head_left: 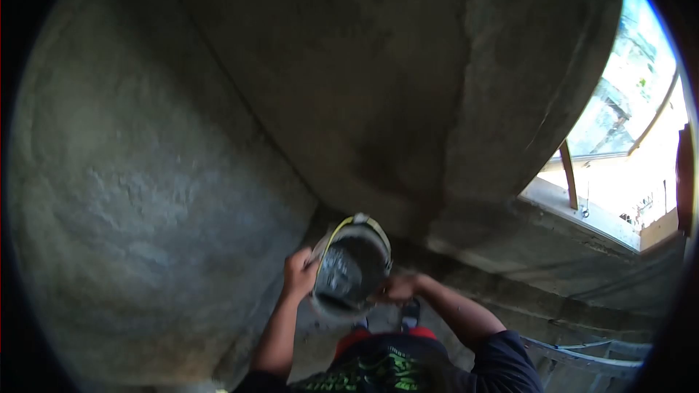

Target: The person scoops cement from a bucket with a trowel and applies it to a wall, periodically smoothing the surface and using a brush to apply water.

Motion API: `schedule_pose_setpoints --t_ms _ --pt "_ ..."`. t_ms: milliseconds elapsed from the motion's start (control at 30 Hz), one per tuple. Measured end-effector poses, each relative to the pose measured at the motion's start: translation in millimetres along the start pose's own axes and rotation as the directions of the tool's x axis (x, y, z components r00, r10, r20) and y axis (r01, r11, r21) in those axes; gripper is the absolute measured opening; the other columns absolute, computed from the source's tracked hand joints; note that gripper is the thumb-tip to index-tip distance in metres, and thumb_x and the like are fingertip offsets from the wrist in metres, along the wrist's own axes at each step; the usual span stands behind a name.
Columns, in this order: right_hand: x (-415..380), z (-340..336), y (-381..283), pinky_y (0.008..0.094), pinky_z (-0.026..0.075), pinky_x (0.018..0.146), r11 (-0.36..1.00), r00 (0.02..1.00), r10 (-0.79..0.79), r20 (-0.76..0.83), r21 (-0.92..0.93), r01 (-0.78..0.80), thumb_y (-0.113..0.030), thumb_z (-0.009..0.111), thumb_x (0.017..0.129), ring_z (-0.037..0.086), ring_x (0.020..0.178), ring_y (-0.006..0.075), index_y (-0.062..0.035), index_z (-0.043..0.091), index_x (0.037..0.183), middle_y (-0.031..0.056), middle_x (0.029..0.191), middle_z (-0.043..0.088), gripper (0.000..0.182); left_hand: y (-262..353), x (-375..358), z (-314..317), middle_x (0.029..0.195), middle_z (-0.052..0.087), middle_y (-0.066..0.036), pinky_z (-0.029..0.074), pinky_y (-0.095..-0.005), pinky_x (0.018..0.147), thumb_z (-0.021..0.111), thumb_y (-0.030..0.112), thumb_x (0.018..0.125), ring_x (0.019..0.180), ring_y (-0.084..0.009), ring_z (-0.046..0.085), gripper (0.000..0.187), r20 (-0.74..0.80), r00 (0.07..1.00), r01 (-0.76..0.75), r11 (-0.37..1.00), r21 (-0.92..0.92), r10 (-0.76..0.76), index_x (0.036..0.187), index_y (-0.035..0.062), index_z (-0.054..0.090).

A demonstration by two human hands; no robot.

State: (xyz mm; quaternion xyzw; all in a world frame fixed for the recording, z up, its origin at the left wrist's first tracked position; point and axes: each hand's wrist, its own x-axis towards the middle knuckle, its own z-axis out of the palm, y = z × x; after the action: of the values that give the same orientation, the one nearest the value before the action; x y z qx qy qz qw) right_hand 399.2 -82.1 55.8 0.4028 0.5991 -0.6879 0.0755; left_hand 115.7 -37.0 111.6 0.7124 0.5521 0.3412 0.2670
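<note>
A bucket (378, 235) with a pale rim and a yellowish handle hangs tilted in front of my body, its mouth toward me. Inside it is a dark grey, wet-looking mass (344, 271). My left hand (299, 274) is closed on the left side of the bucket's rim. On the lower right of the rim, my right hand (397, 288) is closed too; its fingertips are dark and slightly blurred, so I cannot make out whether it also holds something small.
Rough grey concrete walls (167, 196) meet in a corner just beyond the bucket. At right, a bright window opening (619, 145) has a ledge and a leaning wooden strip (569, 175). A metal ladder-like frame (590, 353) lies at lower right. My feet (410, 314) stand below the bucket.
</note>
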Motion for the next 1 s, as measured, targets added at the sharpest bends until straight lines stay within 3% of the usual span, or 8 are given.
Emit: schedule_pose_setpoints --t_ms 133,167,200,233,500,700,900,1000 --pt "-9.8 2.0 57.9 0.0307 0.057 0.057 0.91 0.985 -0.17 -0.017 0.382 0.164 -0.018 0.061 0.088 0.069 0.071 0.0173 -0.0046 0.063 0.132 0.0101 0.09 0.072 0.046 32.8 5.6 23.6 0.06 0.038 -0.007 0.035 -0.034 0.053 0.069 0.006 0.087 0.059 -0.0113 0.036 0.03 0.12 0.992 0.048 0.998 -0.048 -0.042 0.072 0.0016 0.043" --pt "17.4 8.7 115.0 0.0296 0.057 0.055 0.805 0.819 -0.563 -0.112 0.15 0.574 -0.013 0.058 0.09 0.069 0.069 0.0179 -0.0025 0.061 0.133 0.0116 0.089 0.072 0.045 43.9 6.5 26.6 0.058 0.036 -0.005 0.033 -0.0335 0.052 0.069 0.006 0.087 0.059 -0.0101 0.034 0.034 0.147 0.988 0.073 0.991 -0.108 -0.057 0.07 0.0014 0.041" --pt "-33.6 6.2 76.4 0.0284 0.054 0.05 0.801 0.963 -0.255 -0.091 0.538 0.263 -0.011 0.057 0.094 0.067 0.063 0.0154 -0.0019 0.062 0.13 0.0102 0.086 0.072 0.038 47.6 5.5 30.0 0.058 0.035 -0.003 0.031 -0.033 0.052 0.069 0.005 0.087 0.059 -0.0093 0.033 0.035 0.15 0.987 0.08 0.991 -0.109 -0.063 0.069 0.0017 0.039" --pt "-62.4 3.8 47.8 0.0274 0.052 0.048 0.797 0.993 -0.056 -0.1 0.595 0.105 -0.012 0.056 0.096 0.063 0.057 0.0124 -0.0015 0.064 0.128 0.0081 0.08 0.07 0.034 48.0 6.7 31.6 0.058 0.034 -0.001 0.03 -0.0324 0.051 0.068 0.005 0.087 0.059 -0.0085 0.032 0.037 0.144 0.989 0.054 0.992 -0.113 -0.037 0.067 0.0021 0.037" --pt "-91.6 -0.5 46.0 0.0289 0.045 0.046 0.963 0.944 -0.092 -0.318 0.214 0.166 -0.034 0.054 0.103 0.057 0.048 0.0111 -0.0028 0.073 0.106 0.0041 0.062 0.061 0.037 56.6 3.8 42.0 0.059 0.029 0.003 0.024 -0.0307 0.05 0.066 0.001 0.086 0.059 -0.0064 0.027 0.04 0.128 0.991 0.073 0.963 -0.259 -0.041 0.066 0.0045 0.032" --pt "-62.3 15.8 42.7 0.0291 0.045 0.045 0.961 0.962 -0.172 -0.211 0.18 0.211 -0.038 0.053 0.104 0.057 0.048 0.0125 -0.001 0.07 0.094 0.0044 0.06 0.06 0.042 75.0 7.2 43.4 0.063 0.027 0.006 0.02 -0.0292 0.051 0.065 0.001 0.087 0.061 -0.0039 0.024 0.042 0.118 0.993 0.022 0.971 -0.239 0.006 0.067 0.0069 0.028" --pt "-65.0 36.3 79.5 0.0268 0.042 0.037 0.666 0.971 -0.235 -0.034 0.722 0.187 -0.035 0.052 0.105 0.055 0.047 0.0139 -0.0014 0.065 0.11 0.0063 0.072 0.063 0.037 67.3 5.0 39.4 0.057 0.029 0.003 0.022 -0.0309 0.048 0.068 0.002 0.086 0.057 -0.0053 0.026 0.042 0.063 0.997 0.051 0.985 -0.165 -0.041 0.065 0.0039 0.032" --pt "-64.2 45.1 100.0 0.0267 0.036 0.033 0.331 0.948 -0.316 0.034 0.941 0.077 -0.035 0.052 0.104 0.048 0.042 0.0138 -0.0009 0.058 0.124 0.0113 0.073 0.058 0.04 55.8 1.1 38.9 0.058 0.029 0.003 0.023 -0.0311 0.049 0.068 0.001 0.086 0.058 -0.0062 0.027 0.042 0.014 0.996 0.084 0.983 -0.162 -0.082 0.065 0.0034 0.032"
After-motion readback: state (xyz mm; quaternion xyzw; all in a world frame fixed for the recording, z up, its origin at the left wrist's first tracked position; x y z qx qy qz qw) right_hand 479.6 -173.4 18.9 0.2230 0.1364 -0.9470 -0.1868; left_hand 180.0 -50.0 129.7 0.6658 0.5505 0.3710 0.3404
